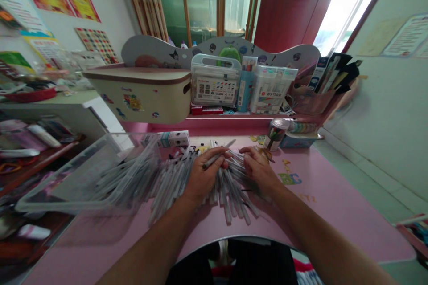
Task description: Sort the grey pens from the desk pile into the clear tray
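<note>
Over a pink desk (337, 213), my left hand (205, 173) is closed around a slim grey pen (217, 158) with a dark end, which slants up to the right. My right hand (259, 167) is just beside it, fingers curled together. Something thin and dark shows by its knuckles, but I cannot make out what it grips. Under and around both hands lies a spread pile of whitish-grey pens (172, 180), some fanned toward the desk's front edge. Left of the pile, a clear plastic bin (75, 207) holds many more such pens.
Behind the pile are a small white box (174, 138) and a clear jar (277, 133). A shelf above carries a lidded beige bin (147, 98), clear marker cases (216, 84), a blue cylinder (245, 91) and a pen holder (314, 98). My lap is below the curved front edge.
</note>
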{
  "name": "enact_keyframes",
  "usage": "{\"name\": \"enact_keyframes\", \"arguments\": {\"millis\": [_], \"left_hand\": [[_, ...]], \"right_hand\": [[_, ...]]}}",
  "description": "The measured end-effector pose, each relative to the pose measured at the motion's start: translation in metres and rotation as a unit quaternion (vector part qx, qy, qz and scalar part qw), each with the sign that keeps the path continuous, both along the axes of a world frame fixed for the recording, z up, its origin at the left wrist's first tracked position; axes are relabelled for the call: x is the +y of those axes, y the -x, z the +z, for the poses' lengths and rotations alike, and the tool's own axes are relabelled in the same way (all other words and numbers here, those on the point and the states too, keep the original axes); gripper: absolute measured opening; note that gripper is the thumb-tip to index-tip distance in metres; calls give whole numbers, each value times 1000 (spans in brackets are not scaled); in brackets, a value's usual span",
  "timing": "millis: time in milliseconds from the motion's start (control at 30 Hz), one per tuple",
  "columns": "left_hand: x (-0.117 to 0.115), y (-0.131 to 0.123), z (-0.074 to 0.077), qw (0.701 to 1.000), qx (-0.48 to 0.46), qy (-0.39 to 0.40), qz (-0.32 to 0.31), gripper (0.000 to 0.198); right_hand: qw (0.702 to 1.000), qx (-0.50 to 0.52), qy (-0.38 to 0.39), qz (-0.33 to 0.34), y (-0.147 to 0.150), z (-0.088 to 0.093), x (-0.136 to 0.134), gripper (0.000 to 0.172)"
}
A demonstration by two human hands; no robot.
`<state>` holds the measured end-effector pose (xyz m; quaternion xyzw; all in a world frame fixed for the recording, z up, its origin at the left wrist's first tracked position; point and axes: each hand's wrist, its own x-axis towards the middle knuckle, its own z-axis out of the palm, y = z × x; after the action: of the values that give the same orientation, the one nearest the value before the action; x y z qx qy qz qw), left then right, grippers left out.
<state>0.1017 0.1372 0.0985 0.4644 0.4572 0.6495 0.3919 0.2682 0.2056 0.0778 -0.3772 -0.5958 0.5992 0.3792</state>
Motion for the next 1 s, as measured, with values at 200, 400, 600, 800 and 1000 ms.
{"name": "enact_keyframes", "arguments": {"millis": [200,400,600,800,1000], "left_hand": [[-1,-6,-6,997,70,-33,-29,67],[1,-8,-17,988,137,-57,-38,77],[-2,-8,-17,987,141,-64,-51,82],[4,-5,-7,993,-100,32,-45,57],[10,2,-12,990,-113,69,-50,19]], "right_hand": [[991,69,97,55,3,3,-4,15],[975,88,132,155,7,1,-14,37],[977,88,127,148,7,8,-14,38],[983,62,98,144,6,13,-16,38],[996,19,59,65,5,4,-10,44]]}}
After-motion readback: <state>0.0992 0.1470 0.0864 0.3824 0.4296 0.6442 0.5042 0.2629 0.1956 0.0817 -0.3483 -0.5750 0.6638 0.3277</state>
